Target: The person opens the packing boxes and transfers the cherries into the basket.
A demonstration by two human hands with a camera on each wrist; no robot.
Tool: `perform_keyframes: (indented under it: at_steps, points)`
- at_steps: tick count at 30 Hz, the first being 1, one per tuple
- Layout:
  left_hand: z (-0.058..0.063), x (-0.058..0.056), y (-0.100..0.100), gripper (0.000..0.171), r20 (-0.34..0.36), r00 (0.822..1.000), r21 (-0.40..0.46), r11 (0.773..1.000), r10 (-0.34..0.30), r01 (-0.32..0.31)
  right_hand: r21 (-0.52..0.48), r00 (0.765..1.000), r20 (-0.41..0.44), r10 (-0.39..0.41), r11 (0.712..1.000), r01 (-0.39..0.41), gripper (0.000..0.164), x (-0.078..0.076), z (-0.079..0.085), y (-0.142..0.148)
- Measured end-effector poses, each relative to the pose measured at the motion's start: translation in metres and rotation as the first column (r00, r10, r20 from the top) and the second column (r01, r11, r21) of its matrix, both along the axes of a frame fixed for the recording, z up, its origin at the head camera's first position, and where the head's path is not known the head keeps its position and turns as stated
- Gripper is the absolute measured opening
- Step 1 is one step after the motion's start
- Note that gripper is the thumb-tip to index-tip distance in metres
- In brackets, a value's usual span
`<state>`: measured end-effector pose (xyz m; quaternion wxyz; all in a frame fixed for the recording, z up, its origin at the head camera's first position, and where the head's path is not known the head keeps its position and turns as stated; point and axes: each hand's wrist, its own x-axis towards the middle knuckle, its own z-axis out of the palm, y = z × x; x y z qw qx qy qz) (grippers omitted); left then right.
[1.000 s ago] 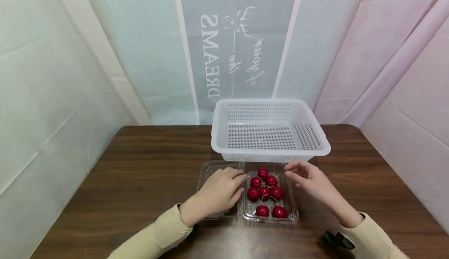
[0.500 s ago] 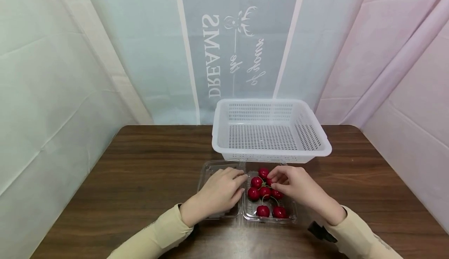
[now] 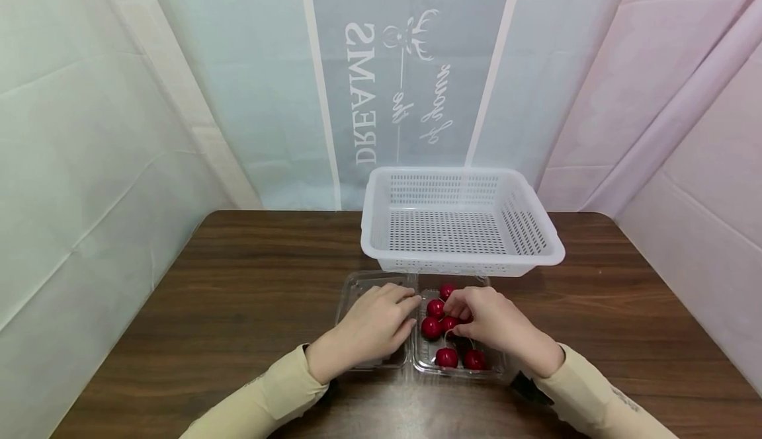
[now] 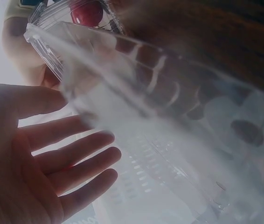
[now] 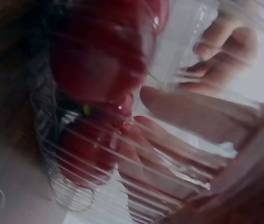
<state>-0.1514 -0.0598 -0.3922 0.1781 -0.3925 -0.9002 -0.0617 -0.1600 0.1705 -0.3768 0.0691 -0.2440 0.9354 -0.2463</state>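
Observation:
A clear plastic clamshell box lies opened out on the table, with several glossy red cherries with green stems in its right half. My left hand rests at the lid half, fingers extended toward the hinge; the left wrist view shows its fingers spread beside the clear plastic. My right hand reaches over the cherries from the right, thumb and fingertips apart close to the middle ones. In the right wrist view, the fingers appear through the ribbed clear wall, right at the cherries. Some cherries are hidden under this hand.
Just behind the box stands a white perforated plastic basket. Brown wooden table top stretches to both sides. Pale cloth hangings enclose the back and sides.
My right hand has moved left and down from beside the box's right edge to over the middle cherries, covering some of them. The left hand has stayed in place.

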Motion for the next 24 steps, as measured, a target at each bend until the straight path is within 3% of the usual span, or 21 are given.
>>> perform_keyframes:
  at_steps: [24]
  points:
    - [0.0, 0.001, 0.0, 0.033, -0.012, 1.0, -0.003, 1.0, -0.004, 0.004, 0.146, 0.984, -0.167, -0.056, 0.986, 0.081, 0.03, 0.005, -0.019, -0.01]
